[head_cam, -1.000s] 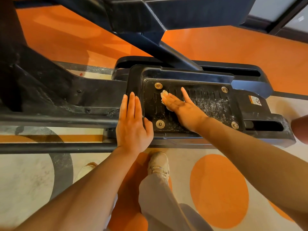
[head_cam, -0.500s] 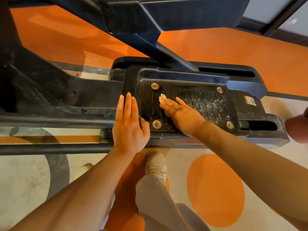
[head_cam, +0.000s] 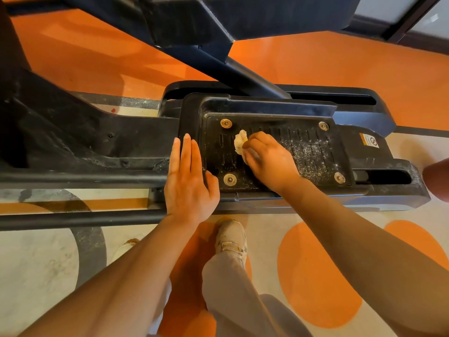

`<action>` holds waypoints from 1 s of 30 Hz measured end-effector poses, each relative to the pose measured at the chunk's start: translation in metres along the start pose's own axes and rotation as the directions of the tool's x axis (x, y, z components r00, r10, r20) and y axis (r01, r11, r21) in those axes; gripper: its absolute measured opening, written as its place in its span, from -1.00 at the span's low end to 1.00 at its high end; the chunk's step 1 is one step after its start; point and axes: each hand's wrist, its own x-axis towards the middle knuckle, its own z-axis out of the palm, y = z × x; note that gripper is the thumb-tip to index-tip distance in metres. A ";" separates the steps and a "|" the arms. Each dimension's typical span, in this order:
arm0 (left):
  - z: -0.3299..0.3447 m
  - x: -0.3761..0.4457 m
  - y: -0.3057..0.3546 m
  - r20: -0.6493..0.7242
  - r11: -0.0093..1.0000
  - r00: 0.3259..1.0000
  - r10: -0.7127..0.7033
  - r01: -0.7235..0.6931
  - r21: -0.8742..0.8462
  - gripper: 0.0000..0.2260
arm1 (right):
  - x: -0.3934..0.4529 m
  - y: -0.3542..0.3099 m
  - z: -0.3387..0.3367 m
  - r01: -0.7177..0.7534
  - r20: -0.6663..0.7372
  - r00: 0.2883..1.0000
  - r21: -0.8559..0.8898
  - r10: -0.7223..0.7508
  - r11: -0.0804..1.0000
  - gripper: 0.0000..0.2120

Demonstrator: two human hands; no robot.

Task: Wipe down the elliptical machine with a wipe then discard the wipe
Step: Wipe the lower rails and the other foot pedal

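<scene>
Still mid-wipe: my right hand (head_cam: 269, 161) pinched the crumpled wipe (head_cam: 240, 142) against the pedal (head_cam: 308, 152), whose right part was dusty; my left hand (head_cam: 187, 186) lay flat on its edge; discarding remained

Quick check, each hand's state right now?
Left hand: open, flat on the pedal edge.
Right hand: fingers curled, holding the wipe against the pedal.
</scene>
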 end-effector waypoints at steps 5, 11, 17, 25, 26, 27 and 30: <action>0.001 0.000 -0.001 0.001 1.000 1.000 -0.001 0.001 0.008 -0.37 | 0.009 -0.010 0.000 -0.074 0.114 0.991 0.039 0.069 0.996 -0.68; 0.001 0.000 -0.001 -0.001 1.000 1.000 -0.004 0.004 0.002 -0.37 | 0.012 -0.019 0.009 -0.131 0.343 0.928 -0.070 0.147 0.989 -0.41; -0.001 0.000 -0.001 -0.005 1.000 1.000 0.005 -0.005 -0.026 -0.41 | 0.016 -0.026 0.016 -0.107 0.403 0.904 -0.116 0.145 0.987 -0.35; -0.001 0.000 -0.001 0.001 0.998 1.000 -0.007 0.007 -0.060 -0.42 | 0.019 -0.038 0.027 -0.275 0.293 0.920 0.014 0.259 0.961 -0.34; 0.000 0.000 -0.001 0.003 0.998 1.000 -0.009 0.009 -0.059 -0.42 | 0.020 -0.039 0.029 -0.258 0.269 0.930 -0.016 0.253 0.966 -0.34; 0.000 0.000 -0.001 0.002 0.998 1.000 -0.011 0.011 -0.059 -0.42 | 0.021 -0.039 0.030 -0.238 0.257 0.935 -0.051 0.243 0.970 -0.34; 0.000 0.000 -0.002 -0.004 0.998 1.000 -0.008 0.008 -0.055 -0.42 | 0.025 -0.038 0.033 -0.224 0.297 0.919 -0.153 0.261 0.963 -0.33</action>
